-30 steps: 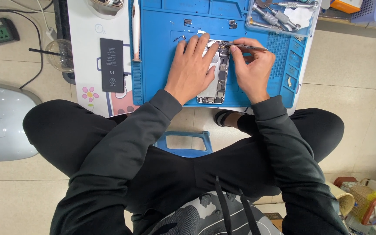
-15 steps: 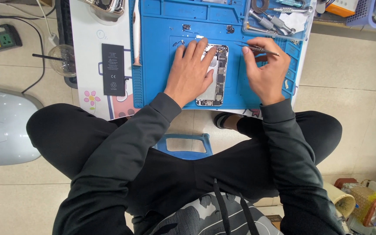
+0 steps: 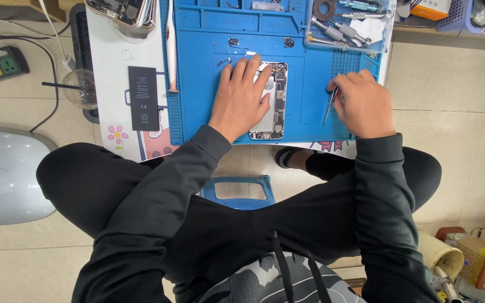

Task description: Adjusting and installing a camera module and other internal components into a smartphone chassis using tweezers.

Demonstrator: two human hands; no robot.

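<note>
Clearly the opened phone (image 3: 270,101) lies on the blue work mat (image 3: 310,50), its inside parts showing. The left hand (image 3: 242,95) rests flat on it with fingers spread, gripping nothing, only pressing it down. The right hand (image 3: 363,104) is curled around thin tweezers (image 3: 330,105), tips on the mat beside the phone. A black battery (image 3: 143,98) already lies apart on the white sheet, so I judge the disassembly is well advanced, with inner boards left inside

bare blue mat (image 3: 310,120) between the hands, tool tray (image 3: 346,25) crowding its far right corner
</note>
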